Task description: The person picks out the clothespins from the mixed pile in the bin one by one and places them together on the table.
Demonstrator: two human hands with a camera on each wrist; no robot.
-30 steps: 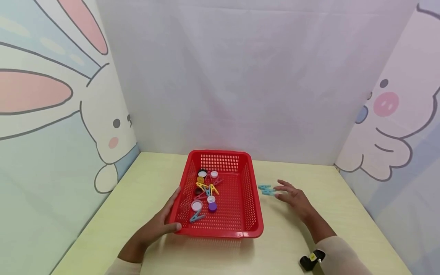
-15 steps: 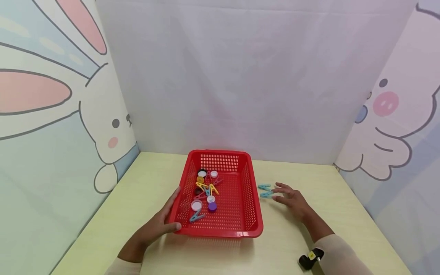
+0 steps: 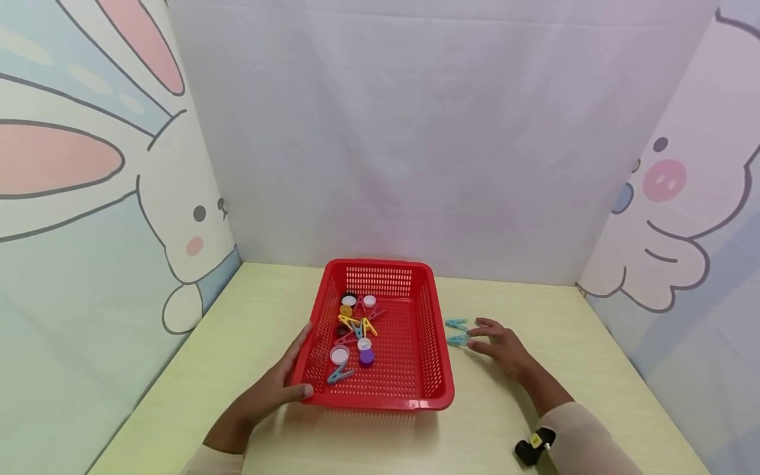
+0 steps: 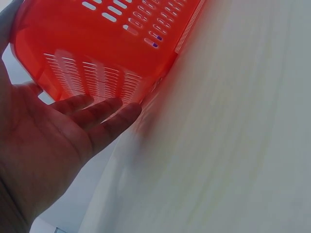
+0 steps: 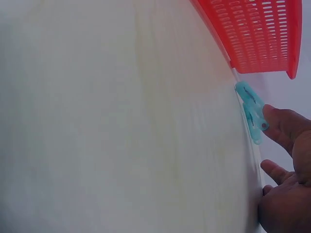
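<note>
My left hand [image 3: 270,389] holds the left side of a red plastic basket [image 3: 380,402], thumb on the front rim; in the left wrist view its fingers [image 4: 109,121] lie along the slotted outer wall. To the right of the basket, my right hand [image 3: 505,349] pinches the end of a light blue clothespin [image 3: 457,340] between thumb and fingers, low over the table. A second light blue clothespin [image 3: 456,323] lies just behind it. The right wrist view shows the thumb [image 5: 279,121] against the pinched clothespin [image 5: 249,92]; the far fingers are partly hidden.
Inside the basket's left half lie yellow clothespins [image 3: 368,327], a blue clothespin [image 3: 340,375], pink clothespins, a purple cap [image 3: 367,357], a white cap [image 3: 340,355] and several other caps. A pale wooden table [image 3: 261,310] runs to a grey cloth wall [image 3: 404,165].
My right hand has shifted slightly left and toward the front, and the pinched clothespin has moved with it, away from the second one. The left hand and basket have stayed put.
</note>
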